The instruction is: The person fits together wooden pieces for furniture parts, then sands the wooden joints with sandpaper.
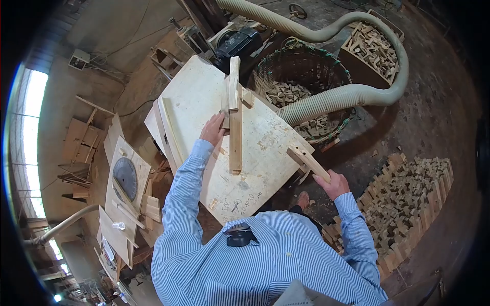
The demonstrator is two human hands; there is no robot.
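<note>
My left hand (pixel 213 128) rests flat on the pale saw table (pixel 204 102), pressing against the side of a long wooden strip (pixel 235 127) that lies across the tabletop. My right hand (pixel 334 184) grips the near end of a short wooden stick (pixel 308 160) that points toward the table's right edge. Both my sleeves are blue-and-white striped. A small wood offcut (pixel 247 97) sits beside the far part of the strip.
A wicker basket (pixel 306 69) with several wood offcuts stands beyond the table, and a thick dust hose (pixel 352 94) curves around it. Stacked wood blocks (pixel 408 194) lie on the floor at right. A wooden crate (pixel 372 48) of offcuts is at the back. Another bench with a round saw blade (pixel 125 176) is at left.
</note>
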